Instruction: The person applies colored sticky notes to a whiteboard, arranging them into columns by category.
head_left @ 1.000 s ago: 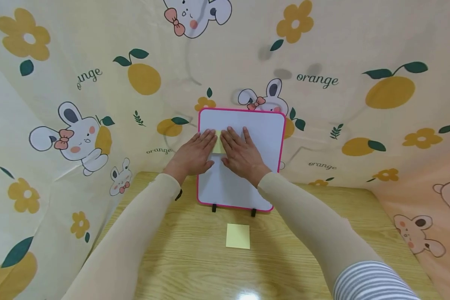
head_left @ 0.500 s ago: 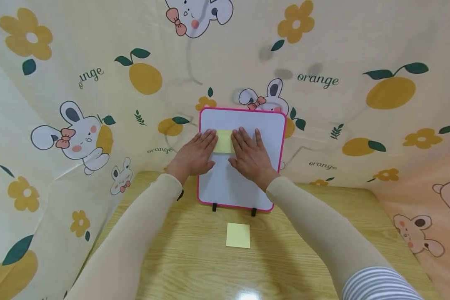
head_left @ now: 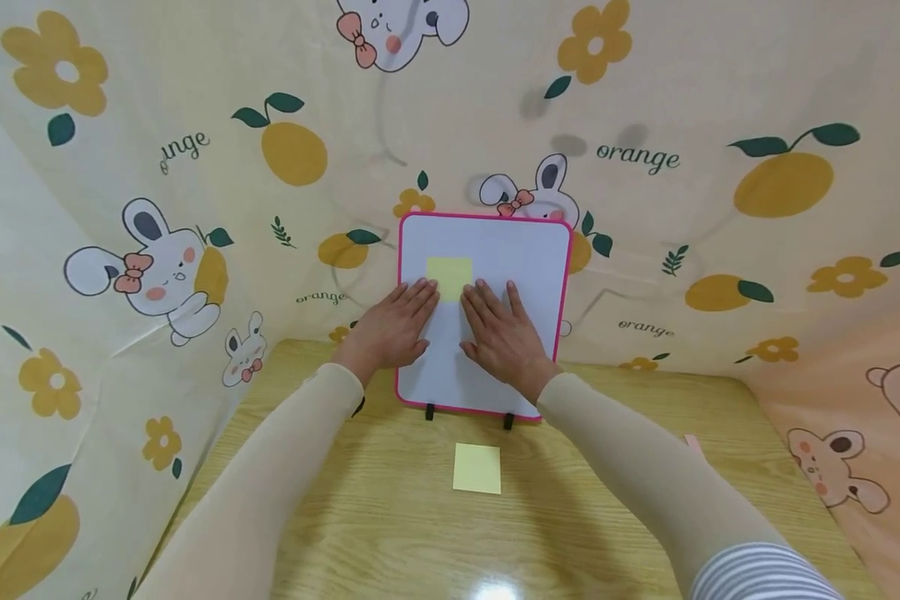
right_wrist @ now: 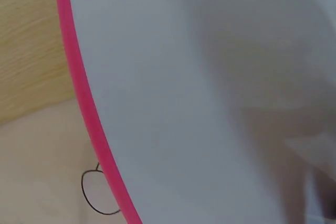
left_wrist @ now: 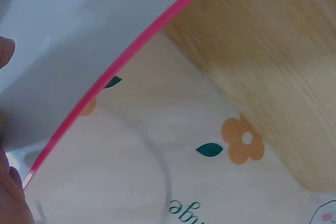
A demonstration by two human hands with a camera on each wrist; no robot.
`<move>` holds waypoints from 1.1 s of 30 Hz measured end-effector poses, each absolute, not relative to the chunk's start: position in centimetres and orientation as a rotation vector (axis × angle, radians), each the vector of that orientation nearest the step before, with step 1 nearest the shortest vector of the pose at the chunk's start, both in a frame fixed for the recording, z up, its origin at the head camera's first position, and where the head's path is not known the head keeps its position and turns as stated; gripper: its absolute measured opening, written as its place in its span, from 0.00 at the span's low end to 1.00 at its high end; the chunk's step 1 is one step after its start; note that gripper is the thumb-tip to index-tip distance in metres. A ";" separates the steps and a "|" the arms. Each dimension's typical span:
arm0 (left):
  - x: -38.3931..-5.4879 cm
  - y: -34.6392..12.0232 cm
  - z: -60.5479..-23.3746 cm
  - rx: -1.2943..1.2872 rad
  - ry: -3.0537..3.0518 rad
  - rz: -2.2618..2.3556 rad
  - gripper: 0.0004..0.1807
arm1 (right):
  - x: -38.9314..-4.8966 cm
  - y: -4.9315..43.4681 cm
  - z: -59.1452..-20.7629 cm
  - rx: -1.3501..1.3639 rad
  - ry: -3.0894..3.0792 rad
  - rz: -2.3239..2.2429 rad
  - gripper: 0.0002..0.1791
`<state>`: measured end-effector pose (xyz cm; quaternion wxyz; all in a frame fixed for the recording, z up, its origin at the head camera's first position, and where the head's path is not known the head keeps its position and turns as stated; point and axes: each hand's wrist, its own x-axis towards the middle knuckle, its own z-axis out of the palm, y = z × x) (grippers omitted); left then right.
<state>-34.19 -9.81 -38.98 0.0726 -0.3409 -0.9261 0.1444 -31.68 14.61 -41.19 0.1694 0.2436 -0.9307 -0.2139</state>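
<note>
A yellow sticky note (head_left: 449, 273) lies flat on the upper left part of a whiteboard (head_left: 487, 375) with a pink rim. My left hand (head_left: 392, 325), fingers straight, has its fingertips at the note's lower left edge. On the other side, my right hand (head_left: 504, 332) reaches with straight fingers to the note's lower right edge. Only bits of the left fingers (left_wrist: 10, 198) show in the left wrist view, at the frame's left side. The right wrist view shows mostly the whiteboard's surface (right_wrist: 147, 93) under a dark shadow.
A second yellow sticky note (head_left: 477, 468) lies on the wooden table (head_left: 390, 517) in front of the whiteboard. Two black feet (head_left: 430, 412) hold the board up. A printed cloth (head_left: 450, 108) hangs behind and at both sides. Something small and pink (head_left: 693, 446) shows beside the right sleeve.
The right hand first slid right across the note, uncovering it. Both hands have since moved down a little, so the note's upper part shows fully between and above the fingertips.
</note>
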 end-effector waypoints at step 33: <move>-28.5 -11.0 -42.9 -0.946 -2.875 0.063 0.45 | -26.9 17.9 -45.2 0.685 -2.597 -0.277 0.35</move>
